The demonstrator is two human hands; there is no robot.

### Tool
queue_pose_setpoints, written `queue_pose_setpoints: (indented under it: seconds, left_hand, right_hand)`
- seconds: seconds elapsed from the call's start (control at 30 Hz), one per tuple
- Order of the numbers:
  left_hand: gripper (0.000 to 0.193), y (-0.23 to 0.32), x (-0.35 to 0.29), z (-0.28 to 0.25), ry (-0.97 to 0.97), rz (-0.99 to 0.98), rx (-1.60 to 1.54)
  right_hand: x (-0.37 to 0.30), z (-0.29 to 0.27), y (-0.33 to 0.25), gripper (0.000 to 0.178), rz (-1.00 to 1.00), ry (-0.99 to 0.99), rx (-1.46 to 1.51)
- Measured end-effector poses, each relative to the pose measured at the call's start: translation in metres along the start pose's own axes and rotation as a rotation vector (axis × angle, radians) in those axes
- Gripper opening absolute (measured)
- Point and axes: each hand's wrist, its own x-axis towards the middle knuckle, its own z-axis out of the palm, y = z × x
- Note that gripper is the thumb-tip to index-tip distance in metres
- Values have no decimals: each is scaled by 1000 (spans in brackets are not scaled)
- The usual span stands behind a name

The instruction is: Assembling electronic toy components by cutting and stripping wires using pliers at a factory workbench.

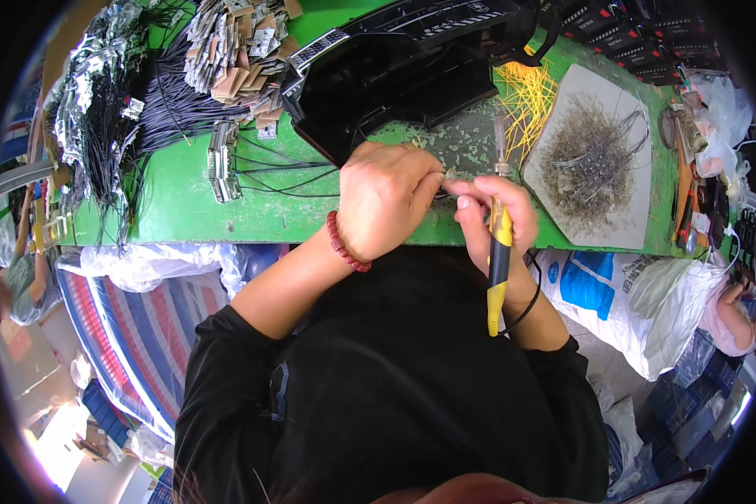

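My left hand (388,195), with a red bead bracelet at the wrist, is closed in a pinch over the green table. What its fingers hold is too small and too hidden to make out. Thin black wires (290,166) run from a stack of metal brackets (223,161) toward this hand and pass out of sight beneath it. In my right hand (512,220) is a yellow and black soldering iron (500,265), its metal end pointing away from me. The right fingertips meet the left ones, and the thumb and fingers are closed around the iron's grip.
A large black plastic casing (386,92) stands beyond my hands. Yellow wires (525,105) lie to its right, by a grey board (580,223) covered in dark scraps. Bundled brackets with cables (235,59) are heaped at the far left. White sacks (647,311) hang below the table's right edge.
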Motion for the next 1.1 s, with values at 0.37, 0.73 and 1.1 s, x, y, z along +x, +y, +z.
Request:
queue_pose_setpoints:
  seconds: [0.37, 0.73, 1.1]
  left_hand:
    - [6, 3, 4, -11, -83, -76, -84]
    - [8, 1, -2, -6, -14, 76, -52]
    - [14, 1, -2, -6, -41, 7, -27]
  right_hand:
    - [29, -13, 7, 44, -211, -214, -319]
    - [23, 4, -5, 34, 220, -32, 61]
    - [27, -20, 1, 48, -173, -326, -547]
